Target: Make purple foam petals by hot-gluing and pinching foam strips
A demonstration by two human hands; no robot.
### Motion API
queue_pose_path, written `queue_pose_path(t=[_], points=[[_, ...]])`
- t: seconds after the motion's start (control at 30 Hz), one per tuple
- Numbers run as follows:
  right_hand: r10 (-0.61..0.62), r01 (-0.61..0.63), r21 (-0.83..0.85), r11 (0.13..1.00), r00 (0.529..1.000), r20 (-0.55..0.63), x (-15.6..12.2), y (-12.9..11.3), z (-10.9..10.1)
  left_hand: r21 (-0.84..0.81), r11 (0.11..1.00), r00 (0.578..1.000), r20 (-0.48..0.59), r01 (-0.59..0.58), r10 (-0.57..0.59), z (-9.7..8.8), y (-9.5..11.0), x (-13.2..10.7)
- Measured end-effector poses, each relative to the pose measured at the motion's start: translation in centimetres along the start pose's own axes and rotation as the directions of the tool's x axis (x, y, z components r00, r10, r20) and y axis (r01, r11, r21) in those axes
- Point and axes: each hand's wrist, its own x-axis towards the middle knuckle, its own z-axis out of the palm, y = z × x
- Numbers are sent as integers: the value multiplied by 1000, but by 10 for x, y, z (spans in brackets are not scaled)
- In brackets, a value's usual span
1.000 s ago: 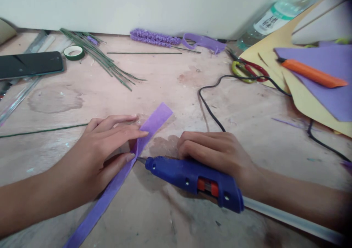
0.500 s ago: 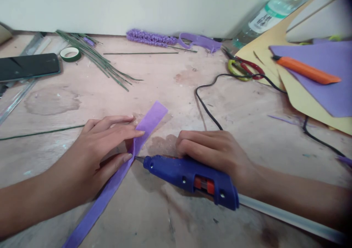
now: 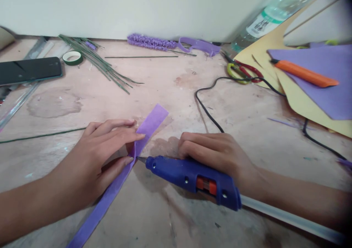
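A long purple strip (image 3: 152,120) lies slantwise across the table, its lower end running out of the frame. My left hand (image 3: 106,152) grips it, thumb and forefinger holding a partly folded edge. In my right hand (image 3: 211,149) is a blue hot glue gun (image 3: 176,173), held on its side with my fingers wrapped round its far side. Its metal nozzle (image 3: 141,160) points left and meets the strip's edge just beside my left thumb. A whitish glue stick (image 3: 286,217) sticks out of the gun's back end.
Green stems (image 3: 101,66), green tape (image 3: 72,58) and a phone (image 3: 30,70) lie at the back left. A purple fringed piece (image 3: 151,41) rests by the wall. Scissors (image 3: 244,71), an orange cutter (image 3: 305,73), purple sheets (image 3: 330,97) and a bottle (image 3: 261,24) are at right. A black cord (image 3: 196,94) crosses the table.
The whole view has shifted slightly, with everything a little lower in the picture. Both hands keep their hold, and the nozzle stays at the strip's edge.
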Motion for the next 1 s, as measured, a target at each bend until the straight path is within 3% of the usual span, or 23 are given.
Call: queue_pose_path(t=[1.0], points=[[5,-5,-22,1000,1000,-21,-2,3,-2,28,999,999,0,-34,34,0,1,-1]])
